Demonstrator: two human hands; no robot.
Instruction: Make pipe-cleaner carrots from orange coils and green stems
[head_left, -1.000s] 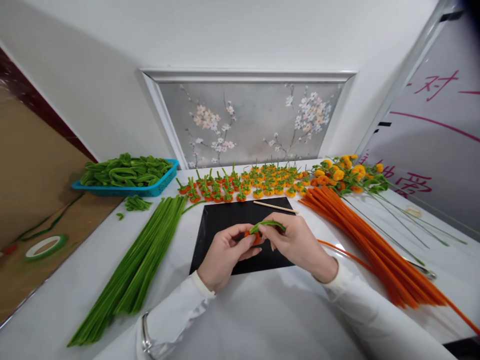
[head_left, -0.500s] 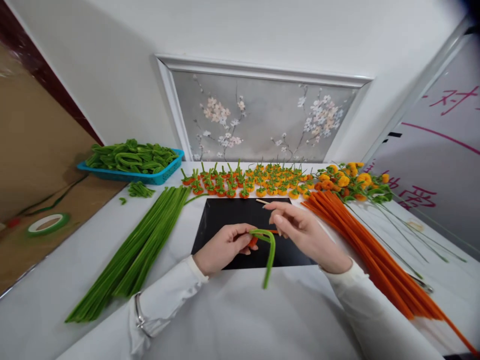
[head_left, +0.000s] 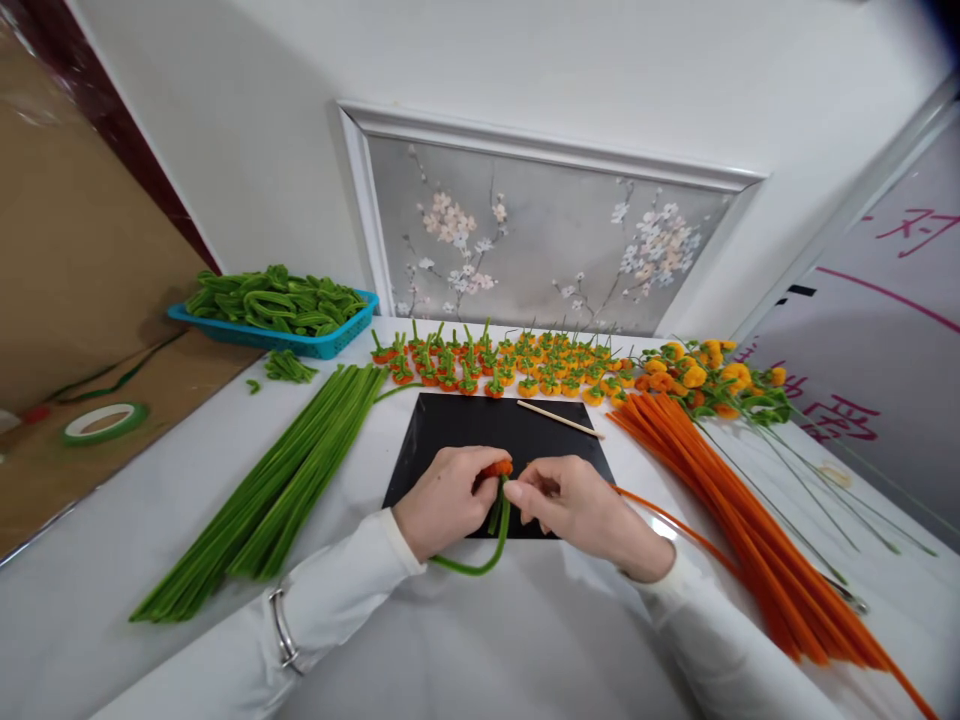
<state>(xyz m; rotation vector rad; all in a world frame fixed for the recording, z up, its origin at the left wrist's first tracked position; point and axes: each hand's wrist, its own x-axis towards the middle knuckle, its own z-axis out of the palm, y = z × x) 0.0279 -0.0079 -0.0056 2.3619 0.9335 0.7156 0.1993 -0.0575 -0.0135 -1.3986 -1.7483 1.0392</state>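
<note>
Pinched between the thumb and forefinger of the left hand (head_left: 448, 502) is a small orange piece (head_left: 498, 468), raised over the near half of a black mat (head_left: 472, 425). Just below it, the right hand (head_left: 581, 508) has its thumb and forefinger drawn together on a green fuzzy stem (head_left: 491, 565), which curves down past the mat's near edge and passes under the left hand. How the stem joins the orange piece is hidden by the fingers.

On the mat's far right corner, a pale wooden stick (head_left: 559, 418) lies slantwise. Left of the mat is a bundle of green stems (head_left: 277, 490); to its right, a bundle of orange stems (head_left: 750, 530) slants toward the person. Beyond the mat, green-topped orange pieces (head_left: 469, 383) stand beside yellow ones (head_left: 570, 386), with yellow and orange flowers (head_left: 694, 376) at the right. At the far left, a blue basket (head_left: 330, 347) is heaped with green loops (head_left: 277, 300), and a roll of green tape (head_left: 135, 415) lies on brown cardboard (head_left: 45, 500).
</note>
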